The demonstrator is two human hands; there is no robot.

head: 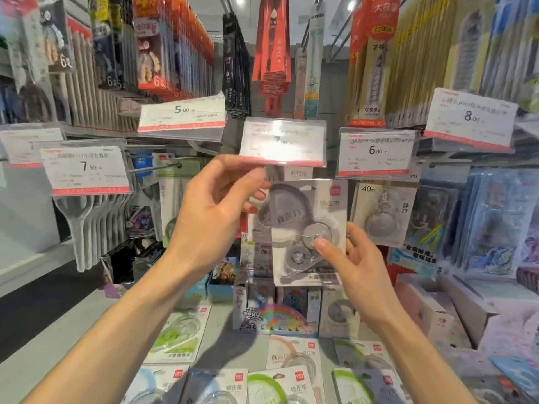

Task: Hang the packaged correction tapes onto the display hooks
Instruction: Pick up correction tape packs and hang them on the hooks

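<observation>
Up at the display, the left hand (pixel 215 211) pinches the upper left edge of a packaged correction tape (pixel 303 228), fingers curled just under the clear price tag holder (pixel 283 144). Further right, the right hand (pixel 354 269) grips the pack's lower right corner, thumb on its front. Below, more correction tape packs (pixel 288 371) lie on the tabletop (pixel 96 339).

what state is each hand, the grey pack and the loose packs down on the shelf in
left hand: pinching the top edge of the pack
right hand: gripping the pack's lower right, thumb on front
grey correction tape pack: upright, held just below the price tag
loose packs: lying flat on the shelf, not yet hung
</observation>
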